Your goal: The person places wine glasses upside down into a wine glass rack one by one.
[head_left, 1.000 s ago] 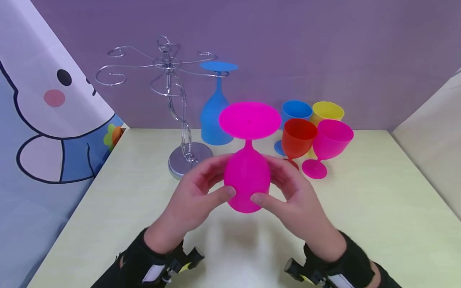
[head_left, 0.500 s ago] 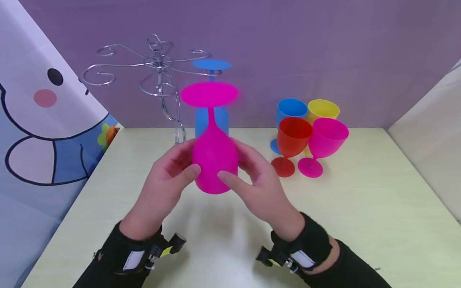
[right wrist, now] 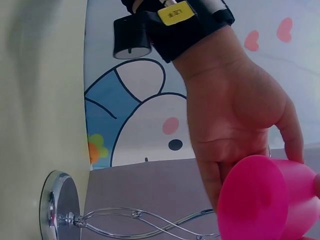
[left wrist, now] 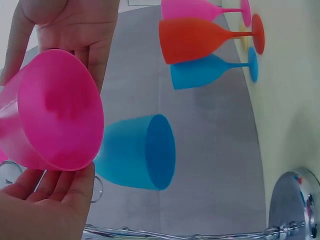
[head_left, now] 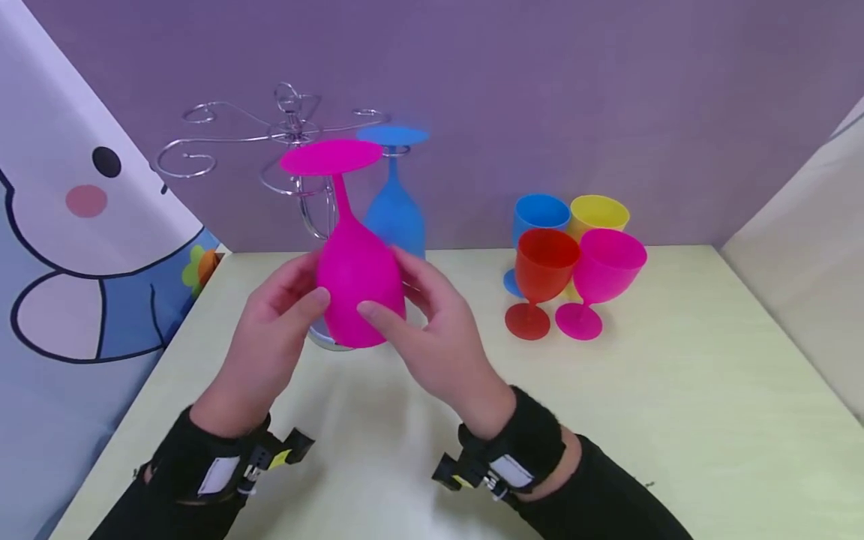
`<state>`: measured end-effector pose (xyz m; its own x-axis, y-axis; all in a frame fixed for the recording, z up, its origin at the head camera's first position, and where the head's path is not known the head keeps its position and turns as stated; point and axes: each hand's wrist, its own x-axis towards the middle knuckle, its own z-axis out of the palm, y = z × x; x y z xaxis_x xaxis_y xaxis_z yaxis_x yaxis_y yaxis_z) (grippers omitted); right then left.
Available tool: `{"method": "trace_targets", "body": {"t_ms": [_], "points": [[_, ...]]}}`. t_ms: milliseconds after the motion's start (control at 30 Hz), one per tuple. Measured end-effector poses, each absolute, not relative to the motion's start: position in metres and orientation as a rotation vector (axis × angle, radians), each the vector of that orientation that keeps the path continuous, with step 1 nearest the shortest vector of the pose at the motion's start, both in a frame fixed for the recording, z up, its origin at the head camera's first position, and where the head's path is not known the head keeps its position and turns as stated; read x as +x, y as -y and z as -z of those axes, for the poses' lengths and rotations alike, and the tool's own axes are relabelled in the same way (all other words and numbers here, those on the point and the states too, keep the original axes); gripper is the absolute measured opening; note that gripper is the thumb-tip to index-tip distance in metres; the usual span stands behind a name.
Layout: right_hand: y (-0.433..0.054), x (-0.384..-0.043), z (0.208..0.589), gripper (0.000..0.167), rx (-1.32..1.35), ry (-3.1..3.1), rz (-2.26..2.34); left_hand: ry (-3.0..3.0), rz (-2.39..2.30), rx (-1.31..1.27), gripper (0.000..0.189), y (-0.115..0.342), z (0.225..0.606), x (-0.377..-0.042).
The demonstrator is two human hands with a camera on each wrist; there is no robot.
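A pink goblet (head_left: 361, 277) is held upside down above the table, its round foot on top and tilted to the left. My left hand (head_left: 270, 330) grips the bowl's left side, thumb in front and fingers behind. On the right side my right hand (head_left: 439, 337) grips the same bowl in the same way. The goblet's foot overlaps the chrome wire rack (head_left: 294, 135) in the head view. From one rack arm a blue goblet (head_left: 394, 210) hangs upside down by its foot. In the left wrist view the pink goblet's open mouth (left wrist: 62, 112) shows.
Right of the hands stand upright goblets: a red one (head_left: 545, 262), a pink one (head_left: 610, 262), a blue one (head_left: 540, 214) and a yellow one (head_left: 599, 214). The rack's round base (right wrist: 60, 207) rests on the table (head_left: 607, 420). A purple backdrop (head_left: 540, 97) rises behind.
Both hands have carried the pink goblet left and upward toward the rack, and its foot has tipped left. The hanging blue goblet and the standing goblets keep their places.
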<state>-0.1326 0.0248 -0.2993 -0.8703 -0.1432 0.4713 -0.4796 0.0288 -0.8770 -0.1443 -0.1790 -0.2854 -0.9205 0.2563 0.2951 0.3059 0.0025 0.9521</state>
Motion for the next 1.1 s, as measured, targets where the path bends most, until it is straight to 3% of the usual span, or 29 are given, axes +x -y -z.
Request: {"method": "trace_targets", "body": {"t_ms": [667, 1100], "points": [[-0.004, -0.148, 0.301, 0.066, 0.526, 2.116, -1.932, 2.201, 2.243, -0.589, 0.045, 0.199, 0.298, -0.165], [0.004, -0.157, 0.294, 0.067, 0.503, 2.164, -1.977, 2.216, 2.285, -0.506, 0.059, 0.205, 0.297, -0.171]]}}
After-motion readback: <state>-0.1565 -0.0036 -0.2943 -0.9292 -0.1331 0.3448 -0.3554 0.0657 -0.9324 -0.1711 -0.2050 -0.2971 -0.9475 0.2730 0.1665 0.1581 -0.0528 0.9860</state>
